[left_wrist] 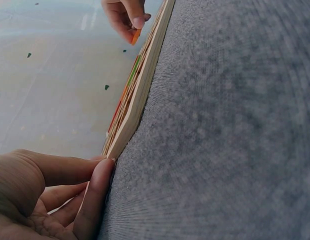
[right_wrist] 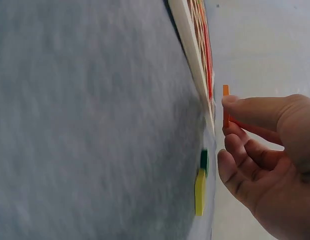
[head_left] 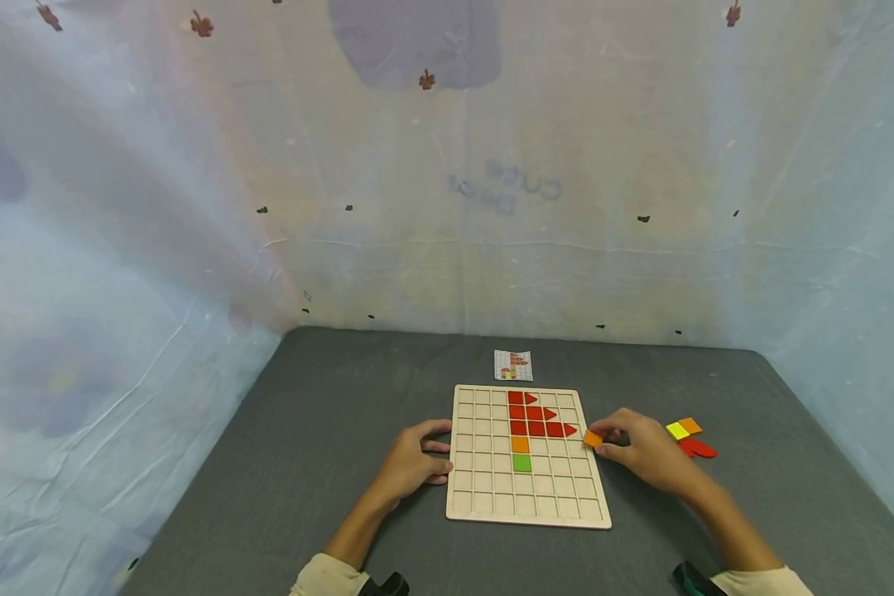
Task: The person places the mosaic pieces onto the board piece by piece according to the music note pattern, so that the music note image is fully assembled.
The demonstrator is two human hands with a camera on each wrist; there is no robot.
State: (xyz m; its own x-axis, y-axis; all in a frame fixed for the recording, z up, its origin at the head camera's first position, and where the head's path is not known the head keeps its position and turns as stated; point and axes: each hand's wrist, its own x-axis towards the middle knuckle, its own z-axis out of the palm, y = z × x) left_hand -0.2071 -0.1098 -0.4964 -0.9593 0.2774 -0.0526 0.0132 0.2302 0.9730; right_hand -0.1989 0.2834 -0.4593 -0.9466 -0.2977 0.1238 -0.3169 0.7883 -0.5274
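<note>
While the left hand (head_left: 408,461) pinches the board (head_left: 483,482), the right (head_left: 646,451) pinches 1 orange tile (head_left: 592,439).

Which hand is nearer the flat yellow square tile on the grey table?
Right. The right hand, pinching an orange square tile, is just left of the yellow tile; the left hand is farther, at the left edge of the wooden grid board.

The person wears a cream left sleeve (head_left: 328,577) and a matching right sleeve (head_left: 763,582). A black, rounded left device (head_left: 393,585) and a dark, green-marked right device (head_left: 693,578) sit beside them. Both hands (head_left: 406,463) are bare.
</note>
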